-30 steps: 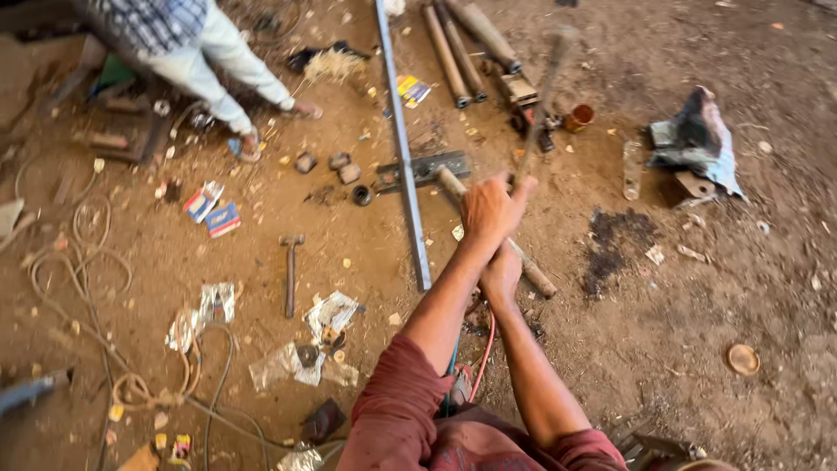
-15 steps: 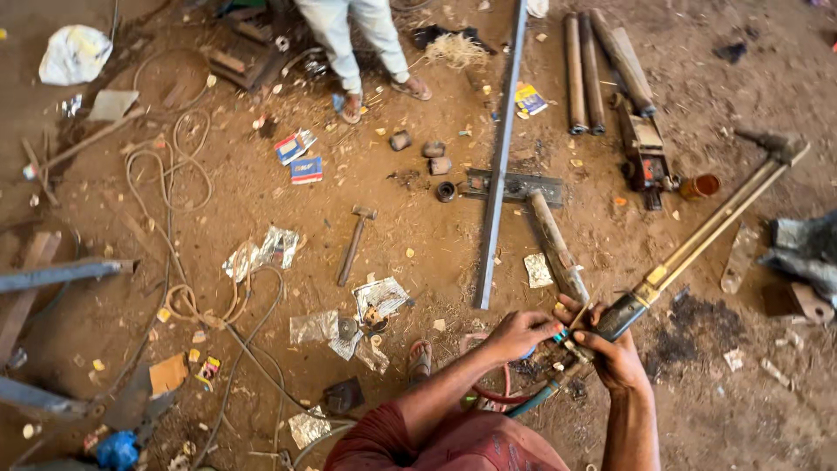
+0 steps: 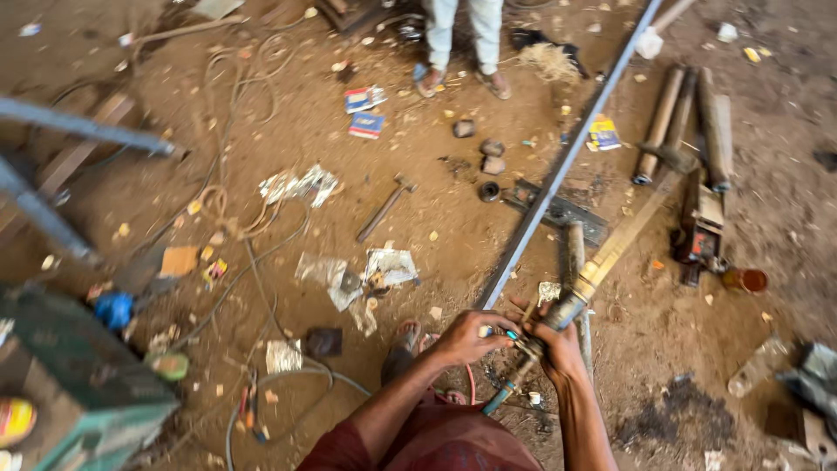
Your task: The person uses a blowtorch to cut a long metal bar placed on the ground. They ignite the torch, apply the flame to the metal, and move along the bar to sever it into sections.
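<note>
Below, the ground was bare brown dirt floor (image 3: 288,131), dusty and strewn with scraps across its whole width. The left hand (image 3: 466,337) and the right hand (image 3: 558,347) met near the bottom edge of the view, both closed around the lower end of a long torch (image 3: 602,266), a brass-coloured tube that ran up and to the right over the floor. The left hand's fingers pinched the small fittings at its base; the right hand wrapped the handle just beside them. A thin hose (image 3: 499,399) trailed from that end toward the person's lap.

A long grey steel bar (image 3: 558,166) crossed the floor diagonally from the top right toward the hands, passing just left of the torch. A hammer (image 3: 385,207) lay near the middle of the floor, with crumpled plastic wrappers (image 3: 349,272) below it. Rusty pipes (image 3: 684,122) lay side by side toward the right edge, next to a small orange cup (image 3: 748,280). Loose rope (image 3: 227,209) coiled across the left half. A green box (image 3: 65,384) filled the bottom left corner. Another person's legs (image 3: 462,39) stood at the top edge, in sandals.
</note>
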Available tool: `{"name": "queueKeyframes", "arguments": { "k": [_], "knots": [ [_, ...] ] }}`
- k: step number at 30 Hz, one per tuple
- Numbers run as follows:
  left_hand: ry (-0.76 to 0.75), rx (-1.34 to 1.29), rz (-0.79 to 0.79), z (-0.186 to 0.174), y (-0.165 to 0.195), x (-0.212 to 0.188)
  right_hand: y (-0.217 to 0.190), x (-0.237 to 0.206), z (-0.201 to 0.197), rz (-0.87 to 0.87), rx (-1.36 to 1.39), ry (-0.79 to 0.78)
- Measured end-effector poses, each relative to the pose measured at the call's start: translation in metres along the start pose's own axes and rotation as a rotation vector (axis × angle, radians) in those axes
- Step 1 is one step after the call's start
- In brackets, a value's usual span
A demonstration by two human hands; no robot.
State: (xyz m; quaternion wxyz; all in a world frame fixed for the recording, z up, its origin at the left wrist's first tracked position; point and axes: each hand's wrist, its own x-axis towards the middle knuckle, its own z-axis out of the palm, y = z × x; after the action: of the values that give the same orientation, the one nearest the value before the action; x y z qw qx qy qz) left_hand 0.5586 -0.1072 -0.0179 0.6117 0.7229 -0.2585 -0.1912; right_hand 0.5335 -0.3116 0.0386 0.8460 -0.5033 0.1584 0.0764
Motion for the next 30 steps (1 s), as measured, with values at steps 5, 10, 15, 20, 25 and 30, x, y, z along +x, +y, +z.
{"name": "queueKeyframes", "arguments": {
  "k": [5,10,15,20,25,30],
  "knots": [
    [0.51,-0.263,-0.149,0.038,0.015,-0.059,-0.026,0.009,0.016,0.072,-0.349,-0.391],
    [0.691,-0.775,-0.455,0.049,0.022,-0.126,-0.013,0.005,0.068,0.203,-0.512,-0.822],
    [0.928,-1.138,-0.458,0.07,-0.003,-0.205,0.056,-0.047,0.113,0.066,-0.658,-1.197],
    [1.01,-1.251,-0.369,0.096,-0.031,-0.299,0.106,-0.108,0.162,0.278,-0.483,-1.302],
    [1.119,-1.22,-0.354,0.089,-0.037,-0.381,0.161,-0.158,0.233,0.519,-0.33,-1.331],
    [1.124,-1.148,-0.275,0.051,-0.023,-0.482,0.255,-0.192,0.269,0.702,-0.26,-1.28]
  ]
}}
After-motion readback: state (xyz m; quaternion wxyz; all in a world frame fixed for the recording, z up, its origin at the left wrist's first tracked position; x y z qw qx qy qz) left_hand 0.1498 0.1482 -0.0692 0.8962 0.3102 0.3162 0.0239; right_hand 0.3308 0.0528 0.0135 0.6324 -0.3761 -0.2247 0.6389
